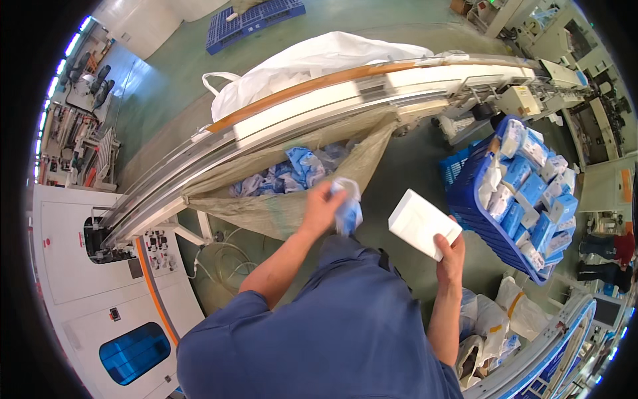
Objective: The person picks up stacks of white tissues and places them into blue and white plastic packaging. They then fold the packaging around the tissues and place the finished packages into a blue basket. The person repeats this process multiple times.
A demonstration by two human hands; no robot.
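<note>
My left hand, smeared a little by motion, grips a crumpled blue-and-white plastic wrapper in front of my chest. Just beyond it hangs a beige cloth sling holding several crumpled blue-and-white wrappers. In my right hand is a plain white tissue stack, a rectangular block without a printed wrapper. My thumb lies on its top face near the lower right corner. To the right, a blue plastic crate is heaped with blue-and-white tissue packs.
A long conveyor rail crosses ahead, with a white sack behind it. A white machine cabinet stands left. Pale bags lie low right beside a curved blue-and-white frame. A blue pallet rests farther off. Someone in red is at far right.
</note>
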